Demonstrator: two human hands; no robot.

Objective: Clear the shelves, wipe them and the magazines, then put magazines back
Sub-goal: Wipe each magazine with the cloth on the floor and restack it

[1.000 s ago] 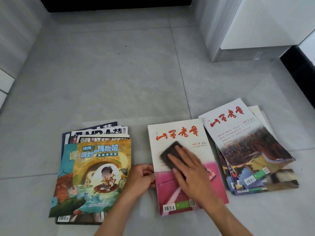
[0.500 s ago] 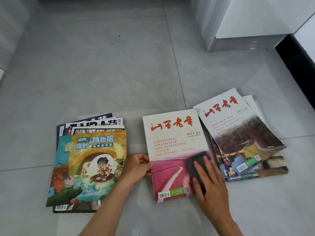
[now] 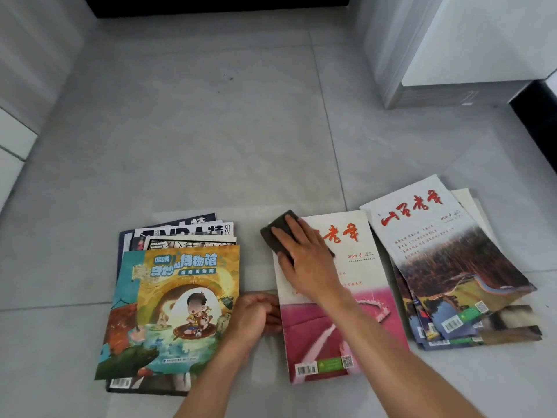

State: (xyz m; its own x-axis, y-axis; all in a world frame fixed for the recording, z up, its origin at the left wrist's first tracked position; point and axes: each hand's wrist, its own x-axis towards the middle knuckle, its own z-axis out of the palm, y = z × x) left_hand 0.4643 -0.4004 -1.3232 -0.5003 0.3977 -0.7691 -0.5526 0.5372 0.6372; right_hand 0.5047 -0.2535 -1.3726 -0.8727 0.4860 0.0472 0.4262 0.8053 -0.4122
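The magazine (image 3: 337, 297) lies flat on the floor (image 3: 196, 131) between two stacks, long axis running away from the person, title end farthest. Thin and floppy, it probably slides; the left hand (image 3: 256, 316) pinches its spine edge, while the flat right hand (image 3: 304, 260) presses a dark cloth (image 3: 275, 233) onto its top-left corner.
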